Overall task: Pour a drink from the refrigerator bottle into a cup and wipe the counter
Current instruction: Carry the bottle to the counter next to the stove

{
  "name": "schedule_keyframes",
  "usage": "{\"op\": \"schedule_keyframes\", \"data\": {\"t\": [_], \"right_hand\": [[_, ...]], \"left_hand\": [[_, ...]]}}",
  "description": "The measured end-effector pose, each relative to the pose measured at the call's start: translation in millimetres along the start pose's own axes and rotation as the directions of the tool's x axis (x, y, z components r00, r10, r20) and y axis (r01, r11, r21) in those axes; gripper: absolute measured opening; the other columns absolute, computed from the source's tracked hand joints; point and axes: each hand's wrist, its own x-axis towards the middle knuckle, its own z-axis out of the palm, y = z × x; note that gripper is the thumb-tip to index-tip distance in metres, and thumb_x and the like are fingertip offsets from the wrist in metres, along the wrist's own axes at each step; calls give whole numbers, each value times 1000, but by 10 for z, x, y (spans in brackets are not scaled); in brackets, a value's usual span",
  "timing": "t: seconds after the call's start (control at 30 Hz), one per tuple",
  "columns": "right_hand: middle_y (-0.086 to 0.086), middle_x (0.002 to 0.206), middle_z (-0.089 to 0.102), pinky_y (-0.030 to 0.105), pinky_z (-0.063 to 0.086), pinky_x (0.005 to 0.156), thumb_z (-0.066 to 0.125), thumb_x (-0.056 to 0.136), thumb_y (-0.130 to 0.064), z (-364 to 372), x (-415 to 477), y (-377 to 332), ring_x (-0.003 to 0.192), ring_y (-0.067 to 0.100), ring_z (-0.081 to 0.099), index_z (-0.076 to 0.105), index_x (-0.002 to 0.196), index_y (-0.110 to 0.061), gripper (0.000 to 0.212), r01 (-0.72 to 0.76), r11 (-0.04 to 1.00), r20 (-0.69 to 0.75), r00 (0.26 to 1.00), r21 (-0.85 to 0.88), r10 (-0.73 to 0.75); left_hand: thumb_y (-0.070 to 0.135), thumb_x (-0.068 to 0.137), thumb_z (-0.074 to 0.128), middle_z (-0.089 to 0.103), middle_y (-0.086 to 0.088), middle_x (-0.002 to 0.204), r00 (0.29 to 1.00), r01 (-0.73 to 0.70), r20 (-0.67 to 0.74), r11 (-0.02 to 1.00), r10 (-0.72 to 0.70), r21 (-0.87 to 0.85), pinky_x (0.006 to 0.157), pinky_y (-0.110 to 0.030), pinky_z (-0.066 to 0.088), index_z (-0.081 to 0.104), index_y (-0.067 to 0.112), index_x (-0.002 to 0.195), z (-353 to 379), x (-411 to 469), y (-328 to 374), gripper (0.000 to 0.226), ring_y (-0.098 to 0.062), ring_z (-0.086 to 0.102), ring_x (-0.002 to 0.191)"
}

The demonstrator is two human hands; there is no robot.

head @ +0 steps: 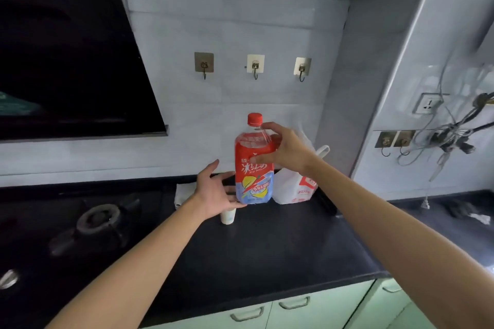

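- A black range hood (66,48) fills the upper left, and under it a gas burner (99,218) sits in the dark stove top.
- A white cloth (181,192) lies at the back of the tabletop (267,248), partly hidden behind the left wrist.
- The left hand (216,192) is wide, with the fingers straight and spread. It holds nothing, and its fingertips come up to the lower part of the bottle; I cannot tell if they touch it.
- A small white cup (228,218) stands upright on the tabletop, just under the left hand and just in front of the bottle. Its top is covered by the hand.
- The bottle (254,184) is upright near the back wall, in the middle of the tabletop. It has a red and blue label, and the red cap (254,118) is on. I cannot tell if its bottom rests on the surface.
- The right hand (284,149) holds the upper part of the bottle: the thumb presses on the red label and the fingers curl around the clear shoulder.
- A white plastic bag (296,189) sits just beside the bottle, on its right.
- Three hooks (255,65) are stuck on the tiled wall above.
- On the right wall there is a socket (427,103) and a bunch of cables (454,139).
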Motion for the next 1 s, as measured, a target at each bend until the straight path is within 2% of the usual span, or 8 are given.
{"op": "schedule_keyframes", "data": {"t": [0.07,0.23,0.3,0.37,0.57,0.77,1.0], "right_hand": [[1,115,66,36,60,84,89,69,-22,-3,165,94,99,14,69,49,126,-28,70,19,1000,39,999,12,-19],[0,115,66,32,60,83,90,68,-23,40,511,306,99,16,69,50,125,-29,70,54,997,89,994,63,-59],[-1,114,67,32,60,83,90,67,-23,95,609,394,98,15,70,50,124,-30,71,59,995,108,992,86,-68],[-3,114,68,32,60,84,90,66,-23,168,693,487,99,14,70,50,125,-30,71,64,992,127,989,109,-78],[0,115,69,40,60,86,91,66,-21,436,818,688,100,15,70,52,130,-23,75,64,980,182,978,188,-98],[-2,117,68,43,59,87,91,66,-23,756,832,927,102,16,69,53,131,-22,75,57,972,232,966,226,-111],[-5,120,66,42,59,88,90,66,-28,1101,750,1337,105,16,67,52,132,-23,76,-3,981,252,967,194,-46]], "left_hand": [[59,90,49,55,-32,134,1000,-7,-25,1000,6,-19,105,-68,37,45,6,142,-27,106,47,75,-54,56,119],[58,92,46,59,-31,131,994,-46,-101,999,45,-11,102,-67,40,46,5,141,-97,303,133,72,-52,58,117],[57,94,43,62,-29,127,987,-62,-145,998,62,8,99,-65,41,50,6,137,-131,347,136,67,-50,59,115],[56,95,44,63,-28,124,978,-76,-194,996,82,38,103,-67,40,55,6,131,-176,388,138,63,-49,59,116],[56,95,43,62,-27,126,949,-106,-292,992,120,64,103,-67,40,59,8,124,-428,443,66,58,-48,60,116],[59,92,46,56,-28,133,919,-77,-385,997,79,19,106,-68,37,54,11,133,-722,508,-118,63,-50,57,119],[59,91,48,57,-28,132,911,-16,-412,998,-13,-68,107,-70,34,52,11,137,-1099,674,-376,67,-51,57,117]]}}
